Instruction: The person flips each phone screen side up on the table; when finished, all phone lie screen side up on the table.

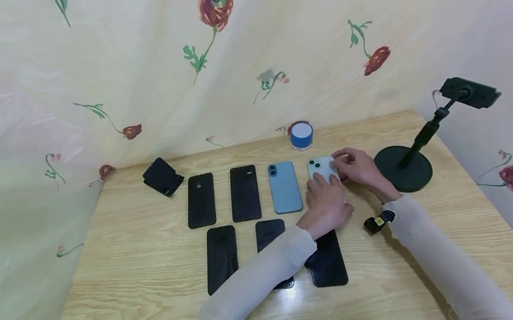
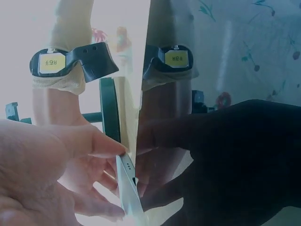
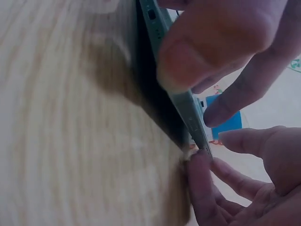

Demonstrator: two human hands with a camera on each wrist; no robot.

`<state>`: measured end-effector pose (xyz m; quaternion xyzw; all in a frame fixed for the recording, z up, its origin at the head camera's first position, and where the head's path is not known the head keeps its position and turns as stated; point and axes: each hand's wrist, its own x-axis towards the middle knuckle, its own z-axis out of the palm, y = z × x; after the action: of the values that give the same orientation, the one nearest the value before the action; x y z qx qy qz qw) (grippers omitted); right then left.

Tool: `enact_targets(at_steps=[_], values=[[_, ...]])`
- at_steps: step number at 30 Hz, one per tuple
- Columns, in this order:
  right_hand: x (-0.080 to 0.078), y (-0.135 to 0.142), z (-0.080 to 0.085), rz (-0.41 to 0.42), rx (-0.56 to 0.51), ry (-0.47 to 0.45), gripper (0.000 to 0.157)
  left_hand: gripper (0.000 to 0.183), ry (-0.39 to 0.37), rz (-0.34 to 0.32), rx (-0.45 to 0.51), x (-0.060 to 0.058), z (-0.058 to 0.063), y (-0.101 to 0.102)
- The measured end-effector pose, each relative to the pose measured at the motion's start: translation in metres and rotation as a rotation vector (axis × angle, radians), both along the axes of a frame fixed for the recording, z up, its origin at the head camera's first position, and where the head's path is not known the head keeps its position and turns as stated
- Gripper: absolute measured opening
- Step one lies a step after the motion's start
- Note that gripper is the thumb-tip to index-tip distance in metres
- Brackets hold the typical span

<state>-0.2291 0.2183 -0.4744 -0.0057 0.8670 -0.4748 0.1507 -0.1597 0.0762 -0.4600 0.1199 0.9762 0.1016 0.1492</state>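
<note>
A pale smartphone (image 1: 322, 164) with two camera lenses lies at the right end of the back row, its back upward. My left hand (image 1: 324, 205) reaches across its lower part, the thumb and fingers gripping its edges. At the upper right corner, my right hand (image 1: 358, 167) pinches the same phone. In the right wrist view the phone's side edge (image 3: 188, 113) slants between both hands. Beneath my left forearm are a black phone (image 1: 328, 262) and another black phone (image 1: 270, 229), both partly hidden. A blue phone (image 1: 285, 188) lies just left of the pale one.
More black phones (image 1: 201, 201) lie to the left in two rows. Behind them are a folded black object (image 1: 162, 176) and a blue round roll (image 1: 301, 135). A black stand (image 1: 403, 168) with an angled arm stands right of my right hand. Floral cloth (image 1: 245, 51) hangs behind the wooden table (image 1: 144, 255).
</note>
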Motion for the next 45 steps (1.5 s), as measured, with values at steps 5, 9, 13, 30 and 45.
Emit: enact_targets(at_steps=[5, 9, 13, 30, 45], values=[[0.002, 0.001, 0.000, -0.013, -0.047, -0.031, 0.049, 0.088, 0.042, -0.018, 0.081, 0.000, -0.003, -0.008], [0.003, 0.003, -0.003, -0.019, -0.148, -0.074, 0.049, 0.091, 0.048, -0.007, 0.164, 0.000, -0.003, -0.016], [0.005, 0.004, -0.006, -0.017, -0.229, -0.099, 0.049, 0.094, 0.045, -0.010, 0.222, 0.002, -0.003, -0.022], [0.018, 0.009, 0.000, 0.136, -0.345, -0.163, 0.048, 0.091, -0.012, 0.023, 0.424, -0.004, 0.004, -0.040], [0.025, 0.003, 0.002, 0.179, -0.201, -0.148, 0.052, 0.082, -0.055, 0.069, 0.630, -0.003, 0.006, -0.052]])
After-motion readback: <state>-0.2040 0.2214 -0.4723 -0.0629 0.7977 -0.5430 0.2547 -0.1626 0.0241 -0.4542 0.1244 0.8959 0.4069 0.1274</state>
